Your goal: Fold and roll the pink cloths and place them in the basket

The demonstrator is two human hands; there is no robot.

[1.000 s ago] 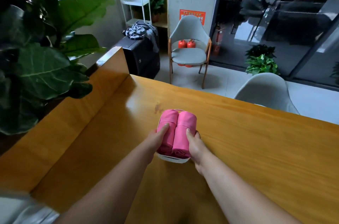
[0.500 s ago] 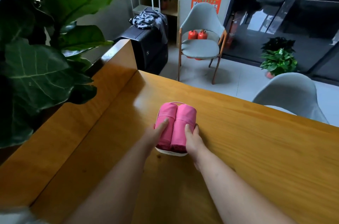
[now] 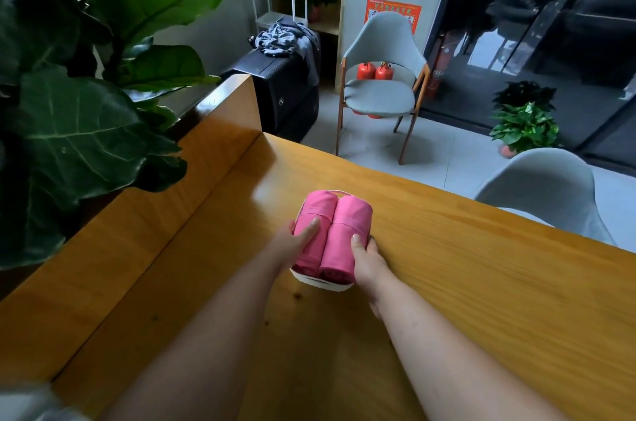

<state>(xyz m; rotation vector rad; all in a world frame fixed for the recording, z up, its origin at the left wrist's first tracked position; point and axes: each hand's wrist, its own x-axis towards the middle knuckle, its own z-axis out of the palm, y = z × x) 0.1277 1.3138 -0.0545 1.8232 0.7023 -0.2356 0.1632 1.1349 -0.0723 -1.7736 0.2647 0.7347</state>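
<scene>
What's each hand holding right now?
Left hand: grips the left pink roll, thumb on top.
Right hand: grips the right pink roll, thumb on top.

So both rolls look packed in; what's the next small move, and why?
Probably let go and draw both hands back. Two pink rolls lie side by side in the basket and fill it, and no other cloth is in view on the table. The left hand and right hand hold the basket's sides, thumbs on the rolls.
</scene>
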